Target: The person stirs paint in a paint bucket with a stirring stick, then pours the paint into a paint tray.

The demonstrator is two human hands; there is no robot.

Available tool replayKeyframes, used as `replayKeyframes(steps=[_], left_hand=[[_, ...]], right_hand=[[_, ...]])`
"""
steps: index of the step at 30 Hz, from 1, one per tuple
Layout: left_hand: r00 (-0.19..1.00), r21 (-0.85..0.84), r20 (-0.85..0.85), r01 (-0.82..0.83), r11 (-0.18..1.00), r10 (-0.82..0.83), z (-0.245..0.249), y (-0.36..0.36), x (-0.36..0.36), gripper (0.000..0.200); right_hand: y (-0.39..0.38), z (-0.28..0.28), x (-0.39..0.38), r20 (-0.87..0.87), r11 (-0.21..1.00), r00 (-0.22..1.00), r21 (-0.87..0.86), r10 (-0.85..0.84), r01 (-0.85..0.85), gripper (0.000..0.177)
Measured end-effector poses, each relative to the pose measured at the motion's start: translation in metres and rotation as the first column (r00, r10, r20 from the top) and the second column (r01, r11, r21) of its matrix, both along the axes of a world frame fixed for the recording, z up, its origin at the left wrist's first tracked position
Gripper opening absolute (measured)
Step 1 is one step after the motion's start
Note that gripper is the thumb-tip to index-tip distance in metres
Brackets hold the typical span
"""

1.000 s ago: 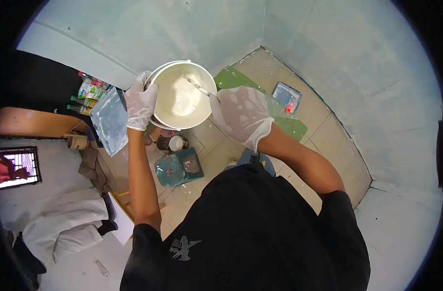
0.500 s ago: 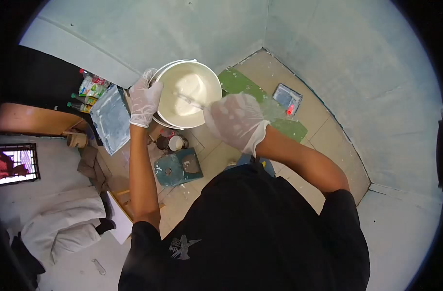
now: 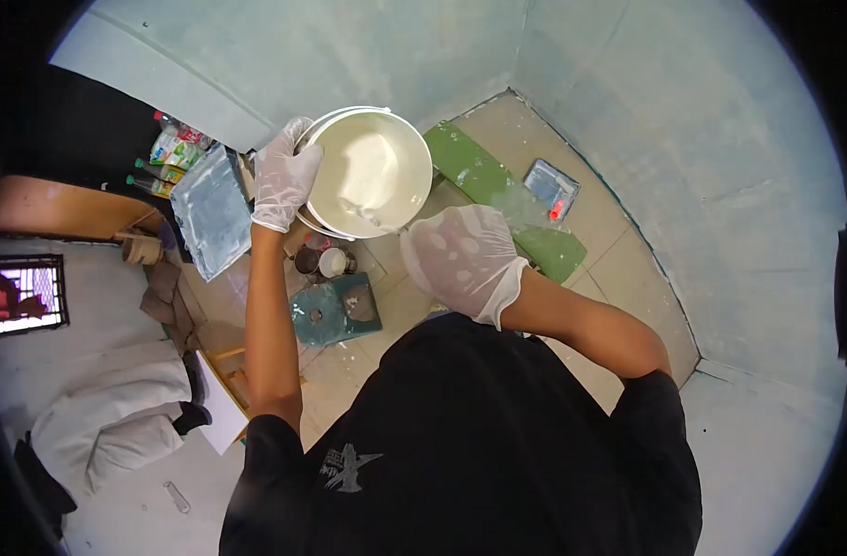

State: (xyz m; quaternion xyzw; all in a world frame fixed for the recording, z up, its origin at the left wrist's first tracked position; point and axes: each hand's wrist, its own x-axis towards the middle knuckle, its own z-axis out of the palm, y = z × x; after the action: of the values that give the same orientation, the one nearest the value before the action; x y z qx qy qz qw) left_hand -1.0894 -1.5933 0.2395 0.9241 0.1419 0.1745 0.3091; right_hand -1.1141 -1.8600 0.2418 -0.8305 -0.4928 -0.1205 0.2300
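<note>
A white bucket (image 3: 412,167) with pale, creamy contents is tilted so that its inside shows. My left hand (image 3: 287,176), in a translucent white glove, is closed on the bucket's left rim. In a matching glove, my right hand (image 3: 462,255) is closed at the bucket's lower right edge, round the end of a thin stirring tool (image 3: 375,221). The tool's other end reaches into the creamy contents. My right fingers are partly hidden behind the back of the hand.
Below the bucket are a teal stool (image 3: 335,310) and small cans (image 3: 332,262). A smeared blue-grey board (image 3: 210,213) and bottles (image 3: 154,185) are at the left. A green plank (image 3: 470,165) and a paint tray (image 3: 550,185) lie on the floor at the right, near the walls.
The bucket and my left hand have shifted slightly right. My right hand has moved a little down and right, and the tool now lies lower in the bucket, near its rim.
</note>
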Motion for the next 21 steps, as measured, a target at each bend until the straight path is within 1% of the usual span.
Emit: replayKeyframes(steps=[1, 2, 4, 5, 6, 8, 9, 10, 11, 12, 13, 14, 16, 17, 18, 20, 21], left_hand=[[1.000, 0.007, 0.014, 0.001, 1.000, -0.001, -0.001, -0.001, 0.000, 0.034], [1.000, 0.007, 0.015, 0.001, 1.000, -0.001, -0.001, 0.001, 0.001, 0.034], [1.000, -0.012, 0.015, 0.004, 1.000, -0.004, -0.003, 0.002, -0.001, 0.034], [1.000, -0.021, 0.018, 0.006, 1.000, -0.005, -0.003, 0.003, 0.000, 0.034], [1.000, -0.021, 0.018, 0.005, 1.000, -0.005, -0.003, 0.002, -0.001, 0.034], [0.995, 0.006, 0.095, 0.014, 1.000, -0.015, -0.004, 0.001, -0.001, 0.033], [0.999, 0.013, 0.034, -0.004, 1.000, 0.003, -0.005, 0.005, 0.001, 0.034], [1.000, 0.011, 0.031, -0.004, 1.000, 0.004, -0.007, 0.005, -0.001, 0.034], [0.999, 0.008, 0.033, -0.019, 1.000, 0.019, -0.007, 0.004, 0.000, 0.033], [0.999, 0.007, 0.038, -0.033, 0.999, 0.032, -0.006, 0.003, 0.000, 0.032], [0.999, 0.030, 0.014, -0.036, 0.999, 0.036, -0.006, 0.004, 0.000, 0.032], [0.999, 0.031, 0.009, -0.037, 0.999, 0.037, -0.005, 0.005, 0.000, 0.032], [1.000, 0.039, 0.010, -0.022, 0.999, 0.022, -0.004, 0.004, 0.000, 0.032], [0.998, 0.015, 0.052, -0.022, 1.000, 0.022, -0.001, -0.001, -0.002, 0.032], [0.998, 0.015, 0.053, -0.023, 1.000, 0.022, 0.000, -0.002, -0.002, 0.032], [0.999, 0.053, 0.051, -0.015, 0.998, 0.013, 0.001, -0.003, -0.003, 0.033], [1.000, 0.031, -0.027, -0.011, 0.999, 0.012, 0.004, -0.002, -0.002, 0.034]], right_hand=[[0.001, 0.000, -0.001, 0.066, 0.998, 0.998, 0.056, -0.009, 0.006, 0.011], [0.003, 0.001, 0.001, 0.066, 0.998, 0.998, 0.055, -0.010, 0.006, 0.011], [0.005, 0.002, 0.008, 0.098, 0.986, 0.983, 0.074, -0.154, 0.148, 0.011], [0.005, -0.003, 0.016, 0.102, 0.983, 0.978, 0.051, -0.182, 0.177, 0.010], [0.001, -0.009, 0.015, 0.101, 0.983, 0.978, 0.050, -0.181, 0.177, 0.010], [-0.006, -0.014, 0.013, 0.120, 0.981, 0.977, 0.100, -0.175, 0.164, 0.009], [-0.009, -0.011, 0.009, 0.117, 0.991, 0.985, 0.073, -0.125, 0.117, 0.010], [-0.010, -0.006, 0.005, 0.115, 0.991, 0.986, 0.070, -0.124, 0.116, 0.010], [-0.007, 0.006, 0.001, -0.069, 0.987, 0.989, -0.107, -0.127, 0.119, 0.009], [-0.006, 0.012, 0.000, -0.245, 0.957, 0.956, -0.276, -0.158, 0.088, 0.013], [-0.005, -0.005, 0.000, -0.060, 0.977, 0.980, -0.107, -0.189, 0.182, 0.011], [-0.005, -0.012, 0.005, -0.065, 0.978, 0.980, -0.107, -0.188, 0.180, 0.011], [-0.006, -0.020, 0.019, 0.191, 0.973, 0.966, 0.181, -0.176, 0.142, 0.010], [-0.009, -0.012, 0.020, 0.064, 0.981, 0.981, 0.068, -0.185, 0.181, 0.010], [-0.010, -0.005, 0.017, 0.065, 0.981, 0.981, 0.069, -0.185, 0.181, 0.010], [-0.012, 0.003, 0.009, -0.191, 0.970, 0.962, -0.184, -0.196, 0.161, 0.009], [-0.010, -0.008, 0.007, -0.070, 0.972, 0.970, -0.051, -0.234, 0.231, 0.021]])
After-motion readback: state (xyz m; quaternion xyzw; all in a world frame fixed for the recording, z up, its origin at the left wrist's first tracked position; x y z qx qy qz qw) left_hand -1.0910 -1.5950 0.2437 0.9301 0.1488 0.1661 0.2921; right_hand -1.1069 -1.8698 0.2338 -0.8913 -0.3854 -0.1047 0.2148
